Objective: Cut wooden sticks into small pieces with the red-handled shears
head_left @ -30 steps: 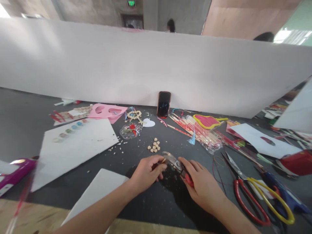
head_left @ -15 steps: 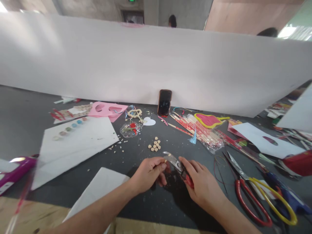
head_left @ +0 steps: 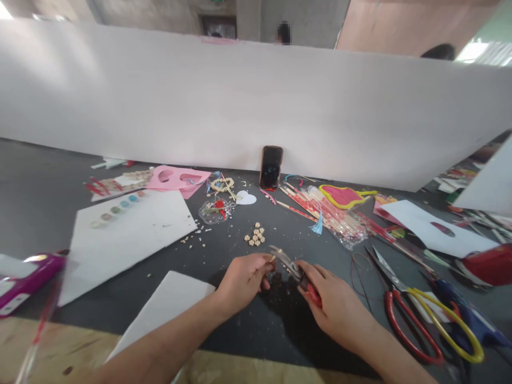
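My right hand [head_left: 338, 304] is closed round the red handles of a small pair of metal cutters [head_left: 294, 269], whose jaws point left and up. My left hand [head_left: 244, 278] pinches a short thin pale stick [head_left: 273, 258] right at the jaws. Both hands rest low over the dark grey table [head_left: 40, 202], at its near middle. Just beyond them lies a small cluster of pale flower-shaped beads [head_left: 256, 235], with loose pale bits scattered to the left.
Large red-and-yellow scissors [head_left: 416, 314] lie to the right, white sheets [head_left: 124, 234] to the left, a purple tool [head_left: 24, 274] at the far left. A phone [head_left: 271, 166] leans on the white partition [head_left: 240, 101]. Red sticks in a clear bag [head_left: 332, 216] lie behind.
The cutters' jaws have turned slightly and my left hand's pinch has shifted a little at them. The view has tilted slightly; nothing else on the table moved.
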Tool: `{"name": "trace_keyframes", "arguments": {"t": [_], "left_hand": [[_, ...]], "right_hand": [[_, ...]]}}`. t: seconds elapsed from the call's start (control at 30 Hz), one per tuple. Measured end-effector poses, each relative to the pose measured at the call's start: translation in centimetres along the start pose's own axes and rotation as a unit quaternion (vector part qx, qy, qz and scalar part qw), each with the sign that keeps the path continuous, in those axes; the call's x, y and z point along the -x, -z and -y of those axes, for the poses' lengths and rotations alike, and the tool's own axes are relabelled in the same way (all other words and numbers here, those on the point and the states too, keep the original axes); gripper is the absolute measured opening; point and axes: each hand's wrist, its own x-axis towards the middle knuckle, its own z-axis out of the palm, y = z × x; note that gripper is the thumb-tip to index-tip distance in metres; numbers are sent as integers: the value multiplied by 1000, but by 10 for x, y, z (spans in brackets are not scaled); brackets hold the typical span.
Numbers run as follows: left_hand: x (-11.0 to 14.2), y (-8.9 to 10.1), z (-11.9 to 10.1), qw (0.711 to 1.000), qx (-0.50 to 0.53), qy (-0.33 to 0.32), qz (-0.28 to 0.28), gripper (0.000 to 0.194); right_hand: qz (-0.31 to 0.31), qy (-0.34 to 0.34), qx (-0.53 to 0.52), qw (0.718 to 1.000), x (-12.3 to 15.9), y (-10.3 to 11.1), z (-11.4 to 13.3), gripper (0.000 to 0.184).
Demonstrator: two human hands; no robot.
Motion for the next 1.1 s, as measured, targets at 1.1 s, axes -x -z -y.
{"name": "trace_keyframes", "arguments": {"t": [1.1], "left_hand": [[1,-1,-9,983,144,78,83,32]], "right_hand": [[-32,9,65,997,1,-9,6,43]]}}
